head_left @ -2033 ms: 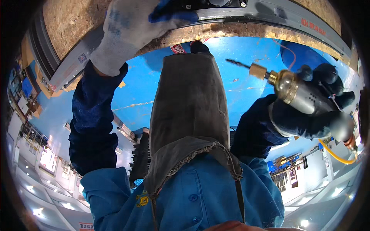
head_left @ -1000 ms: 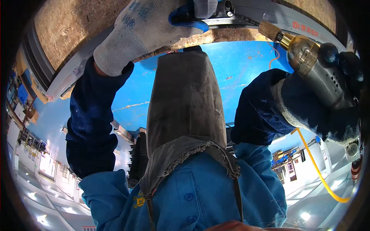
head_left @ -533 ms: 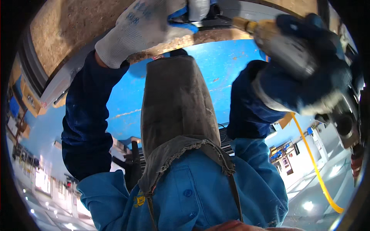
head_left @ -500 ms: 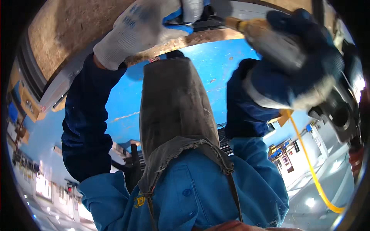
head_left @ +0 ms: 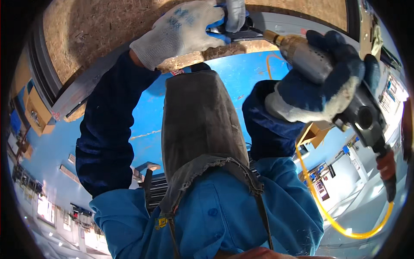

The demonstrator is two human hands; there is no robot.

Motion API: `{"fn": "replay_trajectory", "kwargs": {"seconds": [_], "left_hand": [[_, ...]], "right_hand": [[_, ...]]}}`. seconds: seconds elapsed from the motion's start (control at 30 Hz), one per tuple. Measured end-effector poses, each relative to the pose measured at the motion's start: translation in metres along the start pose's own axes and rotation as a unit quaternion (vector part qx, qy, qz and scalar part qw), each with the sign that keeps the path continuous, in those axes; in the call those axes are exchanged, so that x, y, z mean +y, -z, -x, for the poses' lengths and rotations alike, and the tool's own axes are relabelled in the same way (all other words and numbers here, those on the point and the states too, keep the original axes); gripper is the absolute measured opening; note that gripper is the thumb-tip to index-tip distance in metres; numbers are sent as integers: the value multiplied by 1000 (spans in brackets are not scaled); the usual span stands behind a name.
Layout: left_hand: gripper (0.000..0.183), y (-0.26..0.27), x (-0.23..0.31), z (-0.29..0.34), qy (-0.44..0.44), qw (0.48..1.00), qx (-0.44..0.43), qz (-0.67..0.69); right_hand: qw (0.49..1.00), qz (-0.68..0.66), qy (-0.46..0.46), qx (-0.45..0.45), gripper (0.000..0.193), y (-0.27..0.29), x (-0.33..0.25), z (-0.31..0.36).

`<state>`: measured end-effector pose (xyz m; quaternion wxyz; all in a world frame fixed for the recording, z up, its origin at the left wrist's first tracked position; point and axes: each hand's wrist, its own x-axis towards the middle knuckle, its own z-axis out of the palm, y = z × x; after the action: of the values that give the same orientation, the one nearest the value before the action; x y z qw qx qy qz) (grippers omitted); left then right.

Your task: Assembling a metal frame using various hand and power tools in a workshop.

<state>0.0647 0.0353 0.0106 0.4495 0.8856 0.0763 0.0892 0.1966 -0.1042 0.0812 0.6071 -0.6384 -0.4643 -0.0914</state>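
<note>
My left hand (head_left: 183, 32), in a white knit glove with a blue coated palm, is closed at the grey metal profile (head_left: 284, 22) along the board's near edge. Its thumb and fingers pinch a small black part (head_left: 218, 29), mostly hidden by the glove. On the right, my right hand (head_left: 321, 93), in a dark blue and white glove, wraps round an air screwdriver (head_left: 312, 58) with a silver body and black handle. The brass-coloured nose points left, with a thin dark bit reaching toward the black part. Whether the bit touches it I cannot tell.
A brown particle board (head_left: 99, 34) lies within dark frame rails (head_left: 45, 64). From the tool's handle a yellow air hose (head_left: 364, 235) loops down and back. A grey apron (head_left: 202, 116) hangs before me. Cardboard boxes (head_left: 36, 110) stand at left on the blue floor (head_left: 146, 116).
My left hand has shifted right in the picture, still at the black part. The air screwdriver has turned slightly, its handle and hose showing more fully, and its nose sits a little lower.
</note>
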Motion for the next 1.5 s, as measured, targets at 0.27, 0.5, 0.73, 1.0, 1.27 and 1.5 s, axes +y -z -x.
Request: {"fn": "replay_trajectory", "kwargs": {"seconds": [0.27,0.5,0.73,1.0,1.27,1.5], "left_hand": [[35,-3,-9,-3,-82,996,14,36],[33,-7,-11,0,-75,995,30,55],[35,-3,-13,-2,-150,988,45,3],[38,-6,-15,-2,-111,990,29,79],[46,4,-3,5,-31,999,-15,-38],[67,8,-1,30,74,977,61,-193]], "right_hand": [[882,139,431,-132,35,9,33,-40],[980,-53,143,-126,50,18,43,-31],[907,124,364,-170,39,19,45,-39],[940,59,296,-161,29,17,48,-36],[986,-74,140,-55,27,13,43,-18],[954,-286,-36,-79,27,65,35,-14]]}}
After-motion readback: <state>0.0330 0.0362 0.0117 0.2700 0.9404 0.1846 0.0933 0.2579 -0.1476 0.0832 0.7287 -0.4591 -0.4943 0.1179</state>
